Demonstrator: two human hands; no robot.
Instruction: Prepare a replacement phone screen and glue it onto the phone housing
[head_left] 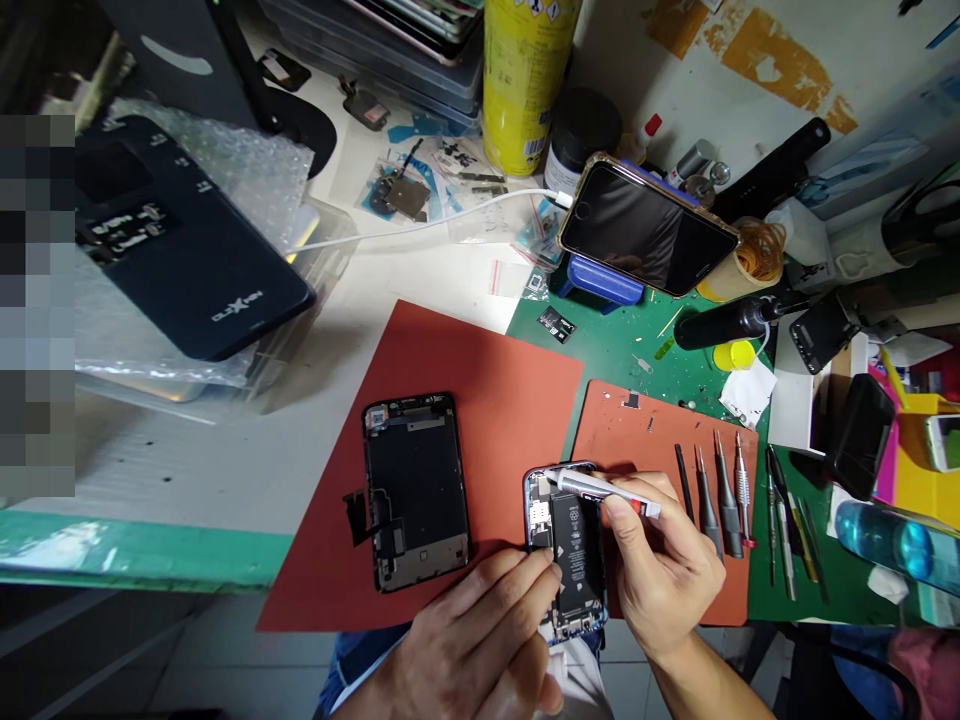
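An opened phone body (574,560) with its battery and boards exposed lies at the front edge of the red mats. My left hand (487,630) rests over its left side, fingertips close together on the inner parts; whether they pinch anything is hidden. Between the thumb and fingers of my right hand (664,570) is a small white and grey tube (600,488), its tip at the phone's upper left corner. A detached screen assembly (420,490) lies inner side up on the red mat (495,400), left of the phone body, with a flex cable sticking out.
Screwdrivers (727,500) and tweezers (784,530) lie at the right. Behind stand a propped phone (649,225) with a white cable (450,208), a yellow can (525,90) and a black bottle (720,322). A dark blue device (202,260) sits on a plastic box at the left.
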